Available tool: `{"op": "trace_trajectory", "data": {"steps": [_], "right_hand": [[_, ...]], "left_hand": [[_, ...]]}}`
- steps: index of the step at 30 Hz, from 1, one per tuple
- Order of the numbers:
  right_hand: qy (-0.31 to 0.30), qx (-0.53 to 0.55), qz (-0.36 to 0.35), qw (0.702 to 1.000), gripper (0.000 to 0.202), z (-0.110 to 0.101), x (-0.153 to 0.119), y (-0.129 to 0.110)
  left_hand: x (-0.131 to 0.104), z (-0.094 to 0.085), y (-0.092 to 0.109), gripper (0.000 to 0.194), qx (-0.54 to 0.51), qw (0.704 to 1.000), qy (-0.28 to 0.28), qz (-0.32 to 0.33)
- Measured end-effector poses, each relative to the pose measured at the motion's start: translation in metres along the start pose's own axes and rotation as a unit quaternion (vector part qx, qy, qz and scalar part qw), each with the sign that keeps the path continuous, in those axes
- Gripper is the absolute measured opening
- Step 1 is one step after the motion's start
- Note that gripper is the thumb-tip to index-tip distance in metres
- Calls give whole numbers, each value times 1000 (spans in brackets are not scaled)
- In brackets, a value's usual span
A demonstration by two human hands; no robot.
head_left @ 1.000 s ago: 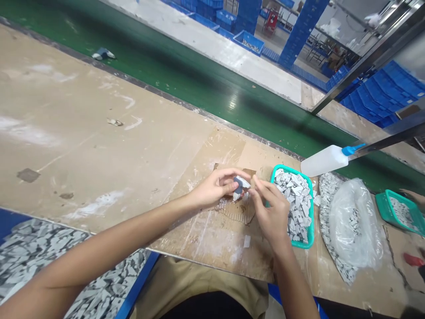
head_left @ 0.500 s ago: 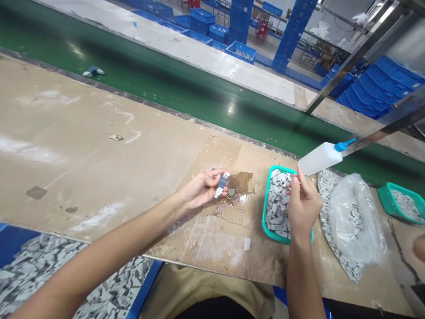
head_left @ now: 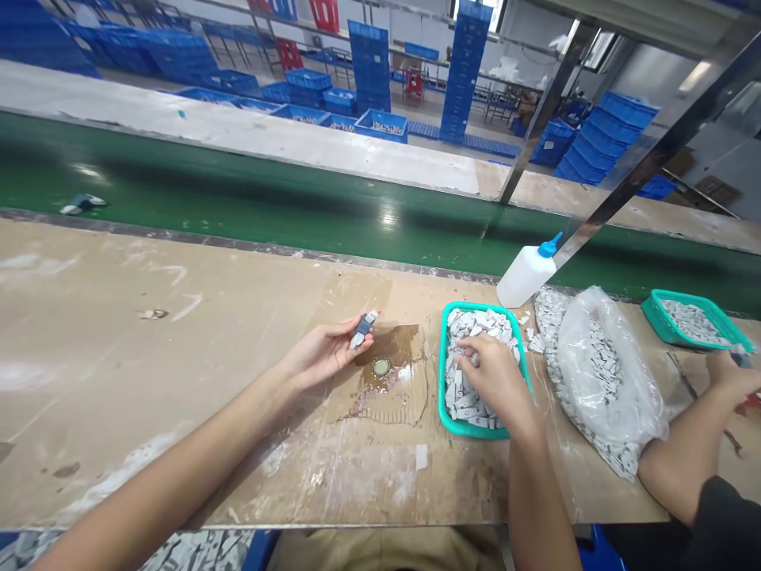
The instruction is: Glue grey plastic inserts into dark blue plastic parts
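Note:
My left hand (head_left: 333, 349) pinches a small dark-blue and light-grey plastic part (head_left: 364, 329) between thumb and fingers. Beside it, a small round cap-like dish (head_left: 381, 366) rests on a wet, torn cardboard piece (head_left: 410, 404). My right hand (head_left: 496, 377) reaches into a teal basket (head_left: 443, 388) heaped with small light-grey plastic pieces (head_left: 467, 400). Its fingers are bent, with a gap between the index finger and thumb tips at the pieces. I see nothing held there, though the palm side is partly hidden.
A white squeeze bottle (head_left: 526, 276) with a blue nozzle stands behind the basket. Right of it lies a clear plastic bag (head_left: 633, 396) of grey pieces, then another teal basket (head_left: 657, 313) and a co-worker's arm (head_left: 683, 452). A green conveyor belt (head_left: 297, 214) runs behind the table.
My right hand has moved from the basket's right side in over the pieces. My left hand still holds the part. The view has turned, and the co-worker's arm now shows more.

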State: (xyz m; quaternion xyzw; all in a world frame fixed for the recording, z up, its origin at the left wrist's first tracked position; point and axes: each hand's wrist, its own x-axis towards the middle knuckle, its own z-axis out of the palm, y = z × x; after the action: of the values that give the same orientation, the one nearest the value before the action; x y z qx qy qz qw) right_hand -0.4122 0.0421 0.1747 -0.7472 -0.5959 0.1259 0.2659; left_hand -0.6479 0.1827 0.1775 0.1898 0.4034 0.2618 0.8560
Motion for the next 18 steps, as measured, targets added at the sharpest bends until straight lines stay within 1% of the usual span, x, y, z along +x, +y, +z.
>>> {"op": "trace_trajectory", "data": {"steps": [3, 5, 7, 9, 12, 15, 18], "right_hand": [[-27, -26, -33, 999, 22, 4, -5, 2], [-37, -35, -48, 998, 26, 4, -7, 2], [-51, -30, -48, 997, 28, 2, -9, 2], [-76, -9, -40, 996, 28, -4, -11, 2], [-122, 30, -37, 991, 26, -14, -13, 4], [-152, 37, -42, 987, 32, -20, -14, 5], [-155, 32, -36, 987, 36, -20, -13, 3]], "left_hand": [[13, 0, 14, 21, 49, 998, 24, 12], [27, 0, 27, 16, 128, 990, 32, 59], [46, 0, 42, 9, 234, 961, 60, 136], [68, 1, 60, 5, 312, 920, 113, 208], [100, 0, 87, 12, 342, 871, 203, 287], [127, -1, 111, 16, 363, 821, 285, 335], [144, -1, 123, 18, 389, 788, 338, 338]]}}
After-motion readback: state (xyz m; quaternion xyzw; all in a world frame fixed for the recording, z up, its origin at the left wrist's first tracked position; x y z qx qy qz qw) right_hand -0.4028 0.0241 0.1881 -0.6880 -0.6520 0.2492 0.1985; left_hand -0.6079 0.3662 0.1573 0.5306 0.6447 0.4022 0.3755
